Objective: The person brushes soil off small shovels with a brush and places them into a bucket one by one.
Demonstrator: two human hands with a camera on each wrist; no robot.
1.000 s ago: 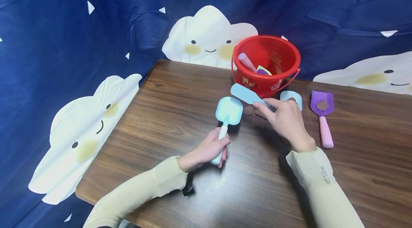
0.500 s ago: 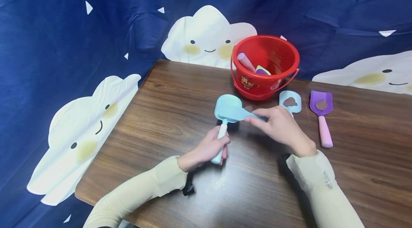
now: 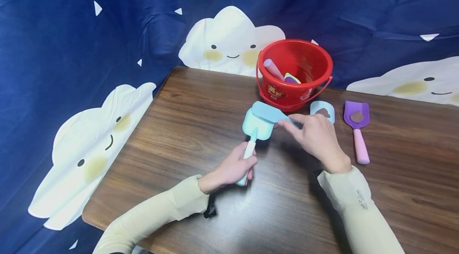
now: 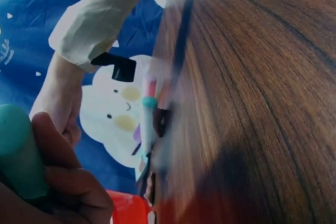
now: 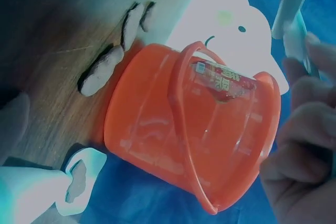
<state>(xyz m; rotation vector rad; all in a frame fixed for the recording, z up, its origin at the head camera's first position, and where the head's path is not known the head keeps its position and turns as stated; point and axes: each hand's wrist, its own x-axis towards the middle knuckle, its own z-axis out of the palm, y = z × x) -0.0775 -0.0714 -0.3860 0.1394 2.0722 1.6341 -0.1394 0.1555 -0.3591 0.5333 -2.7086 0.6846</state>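
Note:
My left hand (image 3: pixel 234 166) grips the white and teal handle of a light blue toy shovel (image 3: pixel 263 130), its scoop held above the table. In the left wrist view my fingers curl round the handle's teal end (image 4: pixel 18 145). My right hand (image 3: pixel 317 136) pinches a flat, light blue spatula-like tool (image 3: pixel 266 112) by its narrow end. That tool overlaps the scoop's far part in the head view; I cannot tell whether they touch. Several brown lumps (image 5: pixel 102 72) lie beside the bucket in the right wrist view, largely hidden in the head view.
A red bucket (image 3: pixel 274 90) holding a pink-handled tool stands at the back of the wooden table (image 3: pixel 186 126). To its right lie a light blue shovel (image 3: pixel 328 106) and a purple one (image 3: pixel 362 112), each with a brown lump. A cloud-patterned blue cloth (image 3: pixel 143 15) hangs behind.
The flat blue tool moved from beside the scoop down and left over it, then back toward its far edge. The scoop shifted slightly right. Both hands kept their holds.

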